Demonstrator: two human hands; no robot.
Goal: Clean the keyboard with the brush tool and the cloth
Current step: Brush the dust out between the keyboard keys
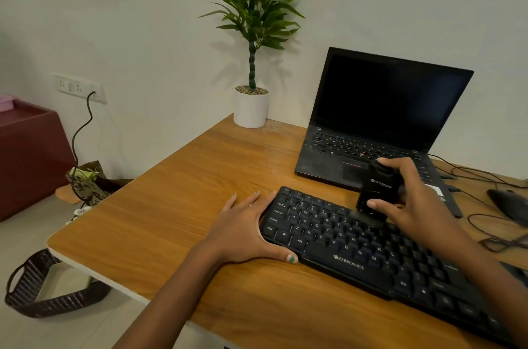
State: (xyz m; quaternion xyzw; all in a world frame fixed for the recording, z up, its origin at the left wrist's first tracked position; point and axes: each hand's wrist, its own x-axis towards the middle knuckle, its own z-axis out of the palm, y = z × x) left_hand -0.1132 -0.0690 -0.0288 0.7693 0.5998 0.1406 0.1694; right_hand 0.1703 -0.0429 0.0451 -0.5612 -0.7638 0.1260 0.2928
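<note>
The left hand [243,230] is laid flat with the palm down, the fingers held straight and a little spread, and the thumb is stretched out to the right side. The left forearm is extended forward from the lower edge of the view. The right hand [411,203] is raised a little higher, its fingers and thumb curled in a grip, the index finger bent over the top. The right forearm is seen coming in from the lower right.
</note>
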